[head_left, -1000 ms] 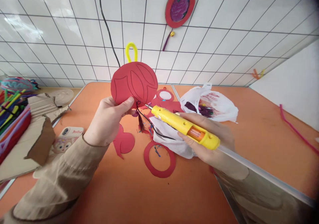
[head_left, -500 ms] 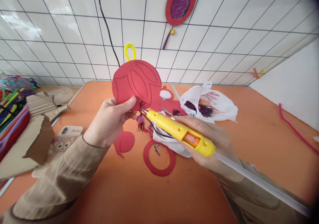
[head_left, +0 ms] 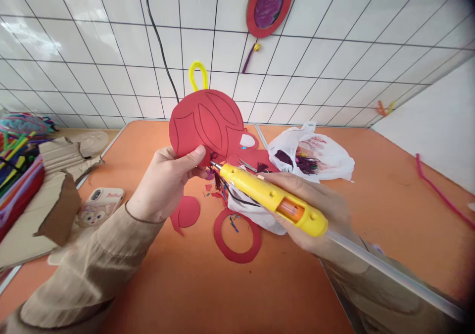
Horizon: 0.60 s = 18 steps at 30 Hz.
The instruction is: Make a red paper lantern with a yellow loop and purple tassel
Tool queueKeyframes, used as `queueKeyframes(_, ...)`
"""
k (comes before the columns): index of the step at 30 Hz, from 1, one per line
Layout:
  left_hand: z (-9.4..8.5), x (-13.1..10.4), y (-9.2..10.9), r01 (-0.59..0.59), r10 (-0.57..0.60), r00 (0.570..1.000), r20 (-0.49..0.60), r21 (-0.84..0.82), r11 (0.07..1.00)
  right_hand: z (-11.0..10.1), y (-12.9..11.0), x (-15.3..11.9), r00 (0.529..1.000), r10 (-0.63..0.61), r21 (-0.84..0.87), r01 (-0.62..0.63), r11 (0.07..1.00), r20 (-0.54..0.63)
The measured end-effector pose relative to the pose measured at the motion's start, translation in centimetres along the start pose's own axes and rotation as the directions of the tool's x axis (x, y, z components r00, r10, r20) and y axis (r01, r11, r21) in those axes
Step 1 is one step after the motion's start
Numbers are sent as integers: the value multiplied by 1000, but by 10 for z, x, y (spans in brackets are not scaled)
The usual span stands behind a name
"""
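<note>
My left hand (head_left: 168, 180) pinches the lower edge of a red round foam or paper disc (head_left: 208, 123) between thumb and fingers. Dark curved lines are drawn on the disc, and a yellow loop (head_left: 198, 75) stands up from its top. A dark tassel (head_left: 217, 179) hangs below its lower edge. Wrapped in my right hand (head_left: 302, 200) is a yellow glue gun (head_left: 267, 190) with a long clear glue stick (head_left: 389, 272) coming out of its rear. The metal nozzle is at the disc's lower edge, close to my left fingers; whether it touches is unclear.
On the orange table (head_left: 237, 294) lie a red ring (head_left: 237, 261), red scraps (head_left: 188, 211), scissors (head_left: 247, 165) and a white plastic bag (head_left: 334, 161). A phone (head_left: 100, 206) and cardboard (head_left: 55, 210) are at left. A round red ornament (head_left: 252, 15) hangs on the tiled wall.
The disc and its yellow loop have shifted slightly right, with my left hand. The glue gun has moved a little right and down at its rear. The hanging tassel has swung right.
</note>
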<state>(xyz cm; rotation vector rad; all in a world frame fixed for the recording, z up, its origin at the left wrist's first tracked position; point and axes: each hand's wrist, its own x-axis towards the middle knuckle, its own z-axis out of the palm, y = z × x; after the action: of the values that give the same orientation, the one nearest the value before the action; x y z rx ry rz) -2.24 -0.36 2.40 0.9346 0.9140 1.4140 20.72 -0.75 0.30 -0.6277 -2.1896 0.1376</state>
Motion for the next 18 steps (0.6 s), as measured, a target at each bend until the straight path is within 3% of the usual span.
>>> queueKeyframes(7,1,-1,0,-6,6,1000,29,-7,1000,3,1,3,997,-68,-21,67,998,-34)
queueKeyframes(18,1,-1,0,-9,9,1000,-24,-3,1000,3,1,3,996,-60,-86,55,995,-58)
